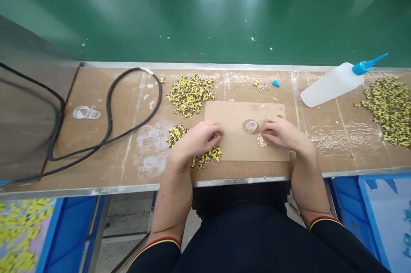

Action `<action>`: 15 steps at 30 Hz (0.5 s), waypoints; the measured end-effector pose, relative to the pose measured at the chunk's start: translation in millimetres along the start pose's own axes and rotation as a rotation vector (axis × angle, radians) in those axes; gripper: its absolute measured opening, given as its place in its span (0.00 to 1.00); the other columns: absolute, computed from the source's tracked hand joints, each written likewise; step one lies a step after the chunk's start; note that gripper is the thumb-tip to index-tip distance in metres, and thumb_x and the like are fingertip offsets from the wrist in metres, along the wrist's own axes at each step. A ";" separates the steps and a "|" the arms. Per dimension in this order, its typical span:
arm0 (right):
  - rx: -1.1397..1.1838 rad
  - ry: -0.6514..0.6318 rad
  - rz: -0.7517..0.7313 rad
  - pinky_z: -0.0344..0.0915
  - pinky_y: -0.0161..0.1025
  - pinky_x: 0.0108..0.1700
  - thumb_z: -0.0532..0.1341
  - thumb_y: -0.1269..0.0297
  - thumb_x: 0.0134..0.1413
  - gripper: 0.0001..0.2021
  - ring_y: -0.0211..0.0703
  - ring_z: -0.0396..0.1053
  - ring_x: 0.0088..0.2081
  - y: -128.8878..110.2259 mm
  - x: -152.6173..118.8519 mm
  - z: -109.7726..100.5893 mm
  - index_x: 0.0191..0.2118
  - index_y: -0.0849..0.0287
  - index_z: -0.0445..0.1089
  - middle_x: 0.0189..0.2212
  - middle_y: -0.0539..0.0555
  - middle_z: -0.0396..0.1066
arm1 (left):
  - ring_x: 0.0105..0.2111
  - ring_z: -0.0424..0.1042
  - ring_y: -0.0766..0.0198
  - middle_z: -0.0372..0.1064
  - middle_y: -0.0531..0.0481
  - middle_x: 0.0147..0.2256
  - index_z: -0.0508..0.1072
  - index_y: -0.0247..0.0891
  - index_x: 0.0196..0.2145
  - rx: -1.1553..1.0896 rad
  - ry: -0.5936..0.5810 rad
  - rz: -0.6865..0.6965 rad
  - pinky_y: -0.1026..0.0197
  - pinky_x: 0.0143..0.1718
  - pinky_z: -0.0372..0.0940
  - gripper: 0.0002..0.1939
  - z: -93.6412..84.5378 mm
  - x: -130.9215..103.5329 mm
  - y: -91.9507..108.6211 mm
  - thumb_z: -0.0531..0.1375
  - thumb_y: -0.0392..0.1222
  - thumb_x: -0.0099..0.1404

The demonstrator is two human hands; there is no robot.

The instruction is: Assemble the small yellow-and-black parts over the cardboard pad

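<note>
My left hand (205, 137) is over the left edge of a cardboard sheet (237, 149), thumb and fingers drawn together and slightly blurred. Beneath and beside it are small yellow-and-dark pieces (210, 156); whatever its fingertips hold is hidden. On the right part of the sheet, my right hand (280, 132) has its fingers closed in a pinch at a little heap of tiny beige pieces (263, 140). Anything in that pinch is too small to make out. A small round clear dish (251, 126) sits just left of those fingertips.
Another yellow pile (192, 94) lies behind my left hand, and a larger one (393, 112) at far right. A white squeeze bottle (334, 84) lies on its side near a blue cap (276, 83). A black cable (109, 114) loops across the left. Blue bins (349, 200) flank the table below.
</note>
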State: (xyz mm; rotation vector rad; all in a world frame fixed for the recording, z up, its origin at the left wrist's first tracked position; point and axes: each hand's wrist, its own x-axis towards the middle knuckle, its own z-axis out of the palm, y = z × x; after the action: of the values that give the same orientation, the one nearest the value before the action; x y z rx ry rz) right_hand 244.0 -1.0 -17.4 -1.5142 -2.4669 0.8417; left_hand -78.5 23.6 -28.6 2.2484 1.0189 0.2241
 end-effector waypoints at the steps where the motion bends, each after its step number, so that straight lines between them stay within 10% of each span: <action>1: 0.005 -0.002 0.005 0.68 0.47 0.45 0.62 0.66 0.62 0.06 0.52 0.74 0.42 0.3 -0.7 -1.3 0.37 0.54 0.78 0.39 0.56 0.77 | 0.37 0.73 0.55 0.75 0.46 0.34 0.77 0.39 0.35 -0.002 0.003 -0.002 0.56 0.41 0.65 0.08 0.6 0.3 0.3 0.57 0.34 0.65; 15: 0.019 0.034 0.038 0.72 0.55 0.52 0.63 0.62 0.61 0.08 0.58 0.76 0.49 6.9 -4.8 -6.7 0.42 0.53 0.78 0.44 0.58 0.79 | 0.31 0.67 0.60 0.70 0.51 0.29 0.69 0.40 0.29 -0.082 -0.014 -0.001 0.60 0.35 0.60 0.06 -5.3 -5.6 2.7 0.55 0.31 0.59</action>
State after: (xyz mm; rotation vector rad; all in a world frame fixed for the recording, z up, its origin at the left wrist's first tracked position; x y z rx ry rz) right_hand 254.4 -0.1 -14.6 -1.5607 -2.4065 0.8367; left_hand -82.9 20.8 -22.2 2.1729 0.9857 0.2457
